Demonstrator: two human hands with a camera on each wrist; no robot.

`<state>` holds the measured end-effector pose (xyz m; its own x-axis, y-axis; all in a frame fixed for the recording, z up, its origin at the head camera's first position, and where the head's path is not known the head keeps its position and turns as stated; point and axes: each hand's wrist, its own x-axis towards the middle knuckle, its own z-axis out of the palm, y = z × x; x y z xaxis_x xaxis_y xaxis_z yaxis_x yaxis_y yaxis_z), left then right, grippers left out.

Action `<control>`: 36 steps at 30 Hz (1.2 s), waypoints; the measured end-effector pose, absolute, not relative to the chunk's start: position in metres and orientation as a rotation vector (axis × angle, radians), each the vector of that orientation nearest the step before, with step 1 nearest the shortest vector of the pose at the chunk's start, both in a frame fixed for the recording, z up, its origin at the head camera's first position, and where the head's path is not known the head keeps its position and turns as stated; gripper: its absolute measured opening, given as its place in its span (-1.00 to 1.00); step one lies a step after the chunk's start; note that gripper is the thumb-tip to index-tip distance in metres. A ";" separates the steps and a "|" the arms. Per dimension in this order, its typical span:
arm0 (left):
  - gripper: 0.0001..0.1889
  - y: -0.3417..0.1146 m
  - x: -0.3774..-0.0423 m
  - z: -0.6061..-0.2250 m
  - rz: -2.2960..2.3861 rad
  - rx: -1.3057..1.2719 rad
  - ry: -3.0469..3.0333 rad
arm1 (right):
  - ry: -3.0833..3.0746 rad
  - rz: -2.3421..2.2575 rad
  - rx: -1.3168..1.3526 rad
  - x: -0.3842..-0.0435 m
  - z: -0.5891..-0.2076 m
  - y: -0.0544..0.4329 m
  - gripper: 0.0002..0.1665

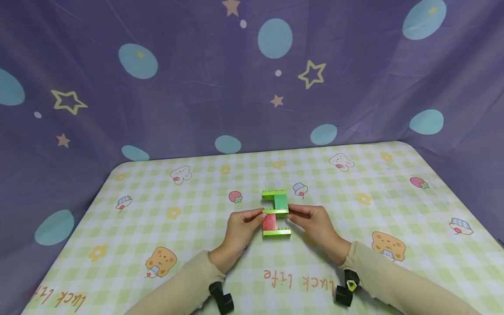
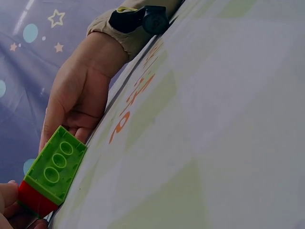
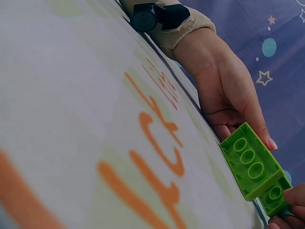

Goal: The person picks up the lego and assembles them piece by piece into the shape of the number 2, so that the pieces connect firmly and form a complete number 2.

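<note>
An S-shaped toy building brick assembly [image 1: 277, 233] lies on the tabletop between both hands. It joins three light green bars with a red brick [image 1: 269, 222] at the lower left and a darker green brick [image 1: 281, 201] at the upper right. My left hand [image 1: 239, 232] pinches its left side by the red brick and middle bar. On the opposite side, my right hand [image 1: 320, 225] holds the right end of the middle bar, near the darker green brick. Both wrist views show the hollow underside of the front light green bar [image 2: 56, 164], with round tubes inside.
A checked cloth [image 1: 197, 245] printed with bears, cupcakes and lettering covers the table. Behind it hangs a purple curtain [image 1: 197, 96] with stars and blue ovals. Black wrist cameras [image 1: 222, 299] sit below both sleeves.
</note>
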<state>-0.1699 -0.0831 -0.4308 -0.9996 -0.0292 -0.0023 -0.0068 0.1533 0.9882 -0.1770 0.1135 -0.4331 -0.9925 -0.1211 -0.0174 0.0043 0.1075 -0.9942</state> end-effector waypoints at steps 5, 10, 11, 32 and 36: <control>-0.77 -0.083 -0.170 -0.432 -2.018 0.033 -2.376 | 2.276 -2.011 -0.124 -0.179 -0.435 0.114 -0.60; -0.76 -0.084 -0.171 -0.432 -2.026 0.032 -2.374 | 2.280 -2.009 -0.126 -0.179 -0.436 0.113 -0.60; -0.76 -0.084 -0.171 -0.432 -2.031 0.034 -2.374 | 2.281 -2.008 -0.128 -0.179 -0.436 0.113 -0.60; -0.74 -0.088 -0.175 -0.435 -2.037 -0.070 -2.451 | 2.274 -1.975 -0.126 -0.179 -0.436 0.115 -0.62; -0.70 -0.090 -0.177 -0.435 -2.059 -0.082 -2.470 | 2.281 -1.963 -0.121 -0.179 -0.434 0.116 -0.62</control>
<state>-0.1768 -0.0899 -0.4352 -0.9959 0.0871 -0.0250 -0.0089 0.1806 0.9835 -0.1793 0.1160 -0.4344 -0.9884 -0.1449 -0.0459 0.0238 0.1509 -0.9883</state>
